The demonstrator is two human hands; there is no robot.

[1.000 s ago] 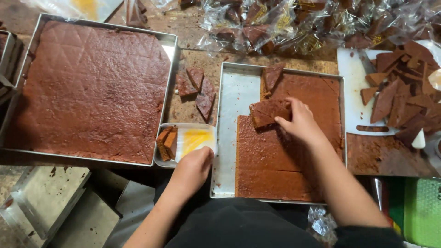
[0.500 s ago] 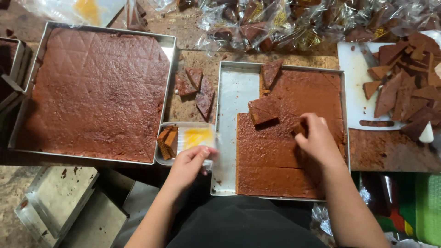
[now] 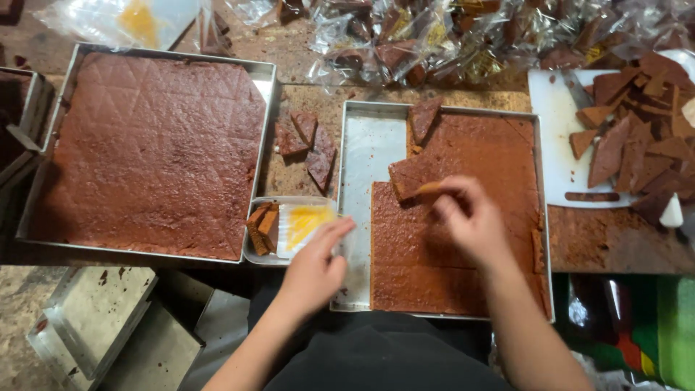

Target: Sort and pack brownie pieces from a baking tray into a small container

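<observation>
Right hand (image 3: 470, 224): over the centre tray (image 3: 355, 174), fingers (image 3: 443, 190) pinched narrow on the edge of a loose brown piece (image 3: 413, 177); the piece lies on the slab, tilted across its upper left corner.
Left hand (image 3: 315, 264): at the centre tray's left rim, fingers (image 3: 337, 233) loosely curled, tips touching a clear wrapper with a yellow patch (image 3: 304, 224); whether they grip it I cannot tell.
Slab (image 3: 463, 239): brown, flat, fills the right and lower part of the centre tray; the left strip of the tray is bare metal. Scored lines show on its surface.
Wedge (image 3: 423, 117): one triangular piece at the top of the centre tray, just beside the slab's upper left.
Small tray (image 3: 253, 253): between the two big trays, holds two brown blocks (image 3: 262, 226) and the wrapper.
Large tray (image 3: 264, 72): left, nearly full with a whole brown cake (image 3: 152, 152) scored in triangles.
Loose pieces (image 3: 308, 145): three or so on the tabletop (image 3: 289, 51), between the large and centre trays.
Cutting board (image 3: 557, 145): white, right of the centre tray, heaped with cut triangles (image 3: 637, 123).
Wrapped pieces (image 3: 434, 43): a pile in clear film along the far edge.
Empty pans (image 3: 101, 318): stacked lower left, below the large tray.
</observation>
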